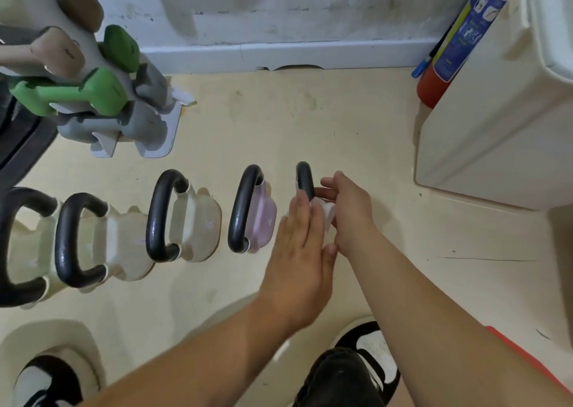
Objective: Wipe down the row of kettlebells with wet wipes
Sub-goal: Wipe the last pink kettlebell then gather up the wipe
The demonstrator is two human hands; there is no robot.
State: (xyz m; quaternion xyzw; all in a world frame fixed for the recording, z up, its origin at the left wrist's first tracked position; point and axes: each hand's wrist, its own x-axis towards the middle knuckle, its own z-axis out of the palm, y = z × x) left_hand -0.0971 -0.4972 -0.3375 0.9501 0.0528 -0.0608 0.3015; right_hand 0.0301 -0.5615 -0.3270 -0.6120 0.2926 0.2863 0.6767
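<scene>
At the right end of the row, your right hand (347,211) pinches a white wipe (325,211) against the last kettlebell (305,180), just below its black handle. Your left hand (299,251) lies flat, fingers together, over that bell's body, hiding it. Leftward on the cream floor (310,121) stand a pink kettlebell (263,220), then three cream ones, all with glossy black handles. A dumbbell rack (93,96) sits beyond.

Both hands hide rightmost kettlebell's (305,179) body; leftmost kettlebell (21,245) cut off by pic's left edge.
</scene>
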